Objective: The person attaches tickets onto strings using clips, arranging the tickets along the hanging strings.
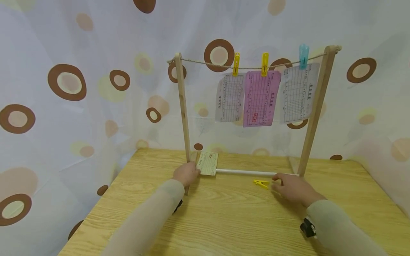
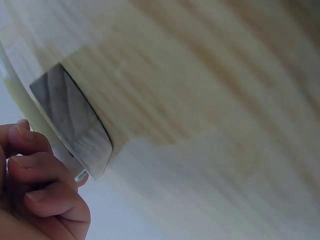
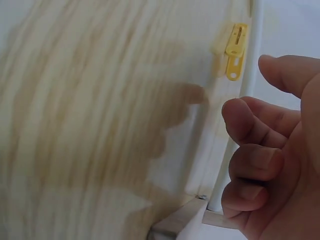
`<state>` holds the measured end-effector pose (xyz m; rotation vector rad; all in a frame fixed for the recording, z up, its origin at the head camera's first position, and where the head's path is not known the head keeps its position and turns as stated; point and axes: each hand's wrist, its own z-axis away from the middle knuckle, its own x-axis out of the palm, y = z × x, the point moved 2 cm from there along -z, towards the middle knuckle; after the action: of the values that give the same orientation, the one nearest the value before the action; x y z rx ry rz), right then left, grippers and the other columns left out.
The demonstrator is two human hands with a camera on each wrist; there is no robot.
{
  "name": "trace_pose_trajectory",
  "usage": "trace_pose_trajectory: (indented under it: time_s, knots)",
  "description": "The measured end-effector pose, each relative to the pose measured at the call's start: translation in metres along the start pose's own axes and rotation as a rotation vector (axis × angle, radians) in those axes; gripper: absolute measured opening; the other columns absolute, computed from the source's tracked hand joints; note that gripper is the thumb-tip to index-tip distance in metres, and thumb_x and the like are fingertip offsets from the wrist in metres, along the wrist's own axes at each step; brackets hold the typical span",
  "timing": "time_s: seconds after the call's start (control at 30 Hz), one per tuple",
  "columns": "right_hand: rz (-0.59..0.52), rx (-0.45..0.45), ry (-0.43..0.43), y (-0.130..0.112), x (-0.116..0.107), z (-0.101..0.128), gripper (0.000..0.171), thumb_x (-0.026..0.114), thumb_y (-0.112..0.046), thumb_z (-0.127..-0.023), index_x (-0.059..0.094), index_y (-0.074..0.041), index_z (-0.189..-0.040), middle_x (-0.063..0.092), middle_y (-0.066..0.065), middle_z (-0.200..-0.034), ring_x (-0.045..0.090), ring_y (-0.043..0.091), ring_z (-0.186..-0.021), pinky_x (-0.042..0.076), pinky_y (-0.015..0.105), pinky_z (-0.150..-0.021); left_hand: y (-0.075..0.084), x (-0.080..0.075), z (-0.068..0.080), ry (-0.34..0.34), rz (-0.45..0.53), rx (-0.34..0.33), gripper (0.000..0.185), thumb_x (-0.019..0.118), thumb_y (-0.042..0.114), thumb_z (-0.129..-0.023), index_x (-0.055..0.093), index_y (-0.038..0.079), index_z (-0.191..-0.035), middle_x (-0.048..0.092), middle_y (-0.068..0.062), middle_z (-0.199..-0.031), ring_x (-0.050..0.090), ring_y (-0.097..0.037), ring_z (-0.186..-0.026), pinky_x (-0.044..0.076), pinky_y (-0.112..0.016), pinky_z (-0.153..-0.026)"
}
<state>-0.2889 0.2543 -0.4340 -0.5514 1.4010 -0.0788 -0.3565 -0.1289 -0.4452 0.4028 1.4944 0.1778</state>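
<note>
Resting on a pale wood-grain table (image 1: 224, 220), the left hand (image 1: 186, 174) pinches one small cream slip of printed paper (image 1: 208, 163) at its left edge, just beside the left wooden post (image 1: 182, 106) of a small drying frame. The slip is rectangular and thin, long axis running away from the person. One white round rod (image 1: 245, 172) joins the two posts low down, running left to right. One yellow plastic clothespin (image 1: 261, 183) lies flat on the table just before the rod, long axis left to right. The right hand (image 1: 293, 187) lies just right of it, fingers loosely curled, holding nothing. Above, one twine cord (image 1: 205, 63) carries three pegs, two yellow and one blue, holding three printed sheets: white, pink, white.
</note>
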Motion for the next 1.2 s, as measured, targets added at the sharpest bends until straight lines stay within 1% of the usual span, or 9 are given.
trace_pose_trajectory:
  time_s: [0.13, 0.2, 0.33, 0.43, 0.63, 0.8, 0.9, 1.03, 1.2]
  knots:
    - [0.025, 0.000, -0.001, 0.003, 0.005, -0.002, 0.051, 0.058, -0.041, -0.103, 0.060, -0.001, -0.135, 0.070, 0.012, -0.108, 0.067, 0.028, -0.093, 0.052, 0.055, -0.081, 0.005, 0.002, -0.004, 0.001, -0.005, -0.016, 0.025, 0.061, 0.030, -0.102, 0.066, 0.006, -0.101, 0.059, -0.004, -0.076, 0.054, -0.019, -0.064, 0.046, -0.035, -0.058]
    - [0.026, 0.003, 0.000, 0.004, 0.008, -0.003, 0.052, 0.059, -0.042, -0.101, 0.060, -0.003, -0.135, 0.068, 0.017, -0.118, 0.066, 0.037, -0.105, 0.049, 0.061, -0.087, 0.007, 0.002, -0.006, 0.013, -0.006, -0.024, 0.025, 0.062, 0.029, -0.102, 0.066, 0.005, -0.101, 0.058, -0.003, -0.075, 0.053, -0.019, -0.063, 0.045, -0.035, -0.056]
    - [0.044, 0.017, 0.001, 0.004, 0.012, -0.004, 0.054, 0.062, -0.045, -0.098, 0.061, -0.006, -0.136, 0.066, 0.020, -0.126, 0.061, 0.044, -0.115, 0.046, 0.065, -0.091, 0.011, 0.005, -0.009, 0.020, 0.000, -0.043, 0.027, 0.062, 0.031, -0.101, 0.065, 0.008, -0.085, 0.054, -0.002, -0.067, 0.049, -0.017, -0.057, 0.042, -0.032, -0.053]
    - [0.085, 0.011, 0.017, 0.004, 0.013, -0.006, 0.051, 0.064, -0.045, -0.097, 0.064, -0.009, -0.133, 0.068, 0.016, -0.123, 0.063, 0.041, -0.112, 0.046, 0.064, -0.090, 0.014, 0.006, -0.010, 0.008, 0.016, -0.062, 0.030, 0.063, 0.031, -0.100, 0.063, 0.011, -0.078, 0.054, -0.002, -0.065, 0.049, -0.016, -0.056, 0.042, -0.033, -0.053]
    - [0.142, 0.002, 0.042, 0.001, 0.012, -0.011, 0.041, 0.067, -0.043, -0.095, 0.069, -0.014, -0.124, 0.071, 0.010, -0.116, 0.067, 0.032, -0.102, 0.050, 0.060, -0.084, 0.022, 0.001, -0.013, 0.041, 0.036, -0.064, 0.021, 0.064, 0.030, -0.100, 0.068, 0.011, -0.093, 0.063, 0.000, -0.078, 0.057, -0.017, -0.068, 0.049, -0.038, -0.064]
    - [0.154, 0.006, 0.040, -0.005, 0.014, -0.015, 0.054, 0.067, -0.054, -0.092, 0.068, -0.015, -0.128, 0.070, 0.011, -0.120, 0.066, 0.036, -0.105, 0.050, 0.060, -0.084, 0.027, 0.000, -0.016, 0.033, 0.044, -0.084, 0.039, 0.062, 0.034, -0.100, 0.058, 0.013, -0.068, 0.053, 0.000, -0.063, 0.050, -0.017, -0.058, 0.044, -0.037, -0.059]
    - [0.180, -0.012, 0.044, -0.008, 0.017, -0.018, 0.054, 0.068, -0.054, -0.091, 0.068, -0.014, -0.127, 0.071, 0.010, -0.117, 0.067, 0.036, -0.103, 0.051, 0.060, -0.083, 0.029, 0.000, -0.017, 0.032, 0.045, -0.105, 0.045, 0.062, 0.035, -0.100, 0.052, 0.014, -0.062, 0.047, 0.001, -0.059, 0.046, -0.016, -0.055, 0.041, -0.036, -0.057]
    - [0.199, -0.017, 0.046, -0.009, 0.020, -0.020, 0.044, 0.070, -0.046, -0.092, 0.070, -0.015, -0.124, 0.072, 0.007, -0.113, 0.068, 0.032, -0.099, 0.053, 0.056, -0.078, 0.031, 0.001, -0.017, 0.002, 0.055, -0.118, 0.040, 0.064, 0.036, -0.099, 0.061, 0.014, -0.066, 0.056, 0.002, -0.063, 0.051, -0.016, -0.059, 0.044, -0.036, -0.060]
    - [0.155, -0.004, 0.046, -0.007, 0.019, -0.020, 0.034, 0.070, -0.032, -0.092, 0.071, -0.014, -0.121, 0.072, 0.005, -0.108, 0.066, 0.023, -0.086, 0.052, 0.050, -0.070, 0.033, 0.002, -0.020, -0.030, 0.133, -0.107, 0.022, 0.070, 0.033, -0.096, 0.074, 0.013, -0.087, 0.071, 0.002, -0.087, 0.063, -0.018, -0.075, 0.051, -0.040, -0.068]
